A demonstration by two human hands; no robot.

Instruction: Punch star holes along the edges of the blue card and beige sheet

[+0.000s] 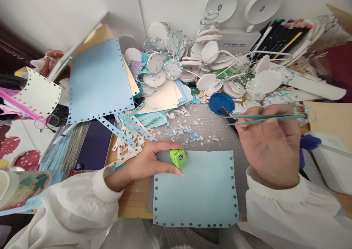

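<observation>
My left hand point(154, 160) is closed around a small bright green craft punch point(180, 160), thumb below and fingers above, with a star-like figure on its face. The punch is at the top left of a light blue sheet of paper point(195, 194). Star-shaped holes line the sheet's left, right and near edges. My right hand point(271, 146) is raised to the right of the sheet, palm showing, and grips thin teal tweezers point(266, 119) held level, their arms slightly apart at the left end. Behind that hand lie a dark blade-like tool point(228, 113) and a round blue lid point(221, 103).
A grey cutting mat point(192, 122) carries scattered punched paper bits point(189, 132). White discs and wreaths point(173, 66) crowd the back. A larger punched blue sheet point(96, 78), paper strips point(129, 146) and a phone point(95, 146) are left. A blue glue gun point(309, 142) is right.
</observation>
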